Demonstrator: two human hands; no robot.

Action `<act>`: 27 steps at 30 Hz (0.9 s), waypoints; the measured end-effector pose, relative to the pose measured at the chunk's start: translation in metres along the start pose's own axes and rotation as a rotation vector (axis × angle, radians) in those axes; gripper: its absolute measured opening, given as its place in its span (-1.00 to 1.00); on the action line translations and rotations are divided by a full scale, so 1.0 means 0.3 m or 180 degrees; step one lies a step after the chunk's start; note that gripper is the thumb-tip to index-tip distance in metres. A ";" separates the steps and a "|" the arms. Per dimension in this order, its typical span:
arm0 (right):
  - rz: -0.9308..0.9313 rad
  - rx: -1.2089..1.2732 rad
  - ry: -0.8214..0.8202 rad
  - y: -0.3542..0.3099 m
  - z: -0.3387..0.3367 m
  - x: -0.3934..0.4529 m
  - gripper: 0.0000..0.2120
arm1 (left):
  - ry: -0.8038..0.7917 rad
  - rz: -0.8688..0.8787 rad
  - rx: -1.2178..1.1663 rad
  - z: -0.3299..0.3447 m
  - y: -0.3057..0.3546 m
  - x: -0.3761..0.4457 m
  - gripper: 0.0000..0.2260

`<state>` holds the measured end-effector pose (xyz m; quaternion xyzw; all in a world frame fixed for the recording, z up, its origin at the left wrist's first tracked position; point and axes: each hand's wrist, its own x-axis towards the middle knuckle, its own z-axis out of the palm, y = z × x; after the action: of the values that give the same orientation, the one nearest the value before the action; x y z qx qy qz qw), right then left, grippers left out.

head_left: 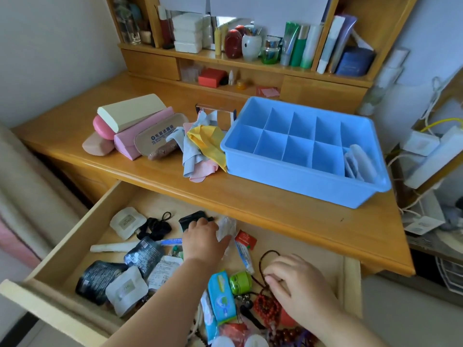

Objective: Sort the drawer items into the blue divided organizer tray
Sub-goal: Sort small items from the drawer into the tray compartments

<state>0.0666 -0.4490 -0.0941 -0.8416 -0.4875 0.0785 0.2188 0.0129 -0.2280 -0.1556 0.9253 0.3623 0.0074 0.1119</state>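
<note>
A dark bead cord (266, 259) is pinched in the grip of the right hand (298, 288), while the left hand (204, 240) is laid with relaxed fingers over a clear crinkled packet (226, 230) and a black pouch (191, 219) in the open drawer (65, 236). The cord is judged limp and light — best lifted bunched, lest it snag. The blue divided organizer tray (288, 175) stands on the desk (75, 126) beyond — one end compartment already filled.

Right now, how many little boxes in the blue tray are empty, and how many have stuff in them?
In the blue tray:
Empty compartments: 9
Compartments with stuff, the front right one holding pale folded packets: 1
Total: 10
</note>
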 end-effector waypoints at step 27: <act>0.0283 -0.0290 0.2355 0.239 -0.377 0.140 -0.87 | -0.0047 0.0694 -0.1658 -0.520 0.757 0.229 -0.75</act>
<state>0.1835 -0.4769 -0.0216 -0.8423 -0.3414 -0.2433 0.3388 0.2007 -0.3120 0.0401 0.8989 0.2456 0.1056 0.3471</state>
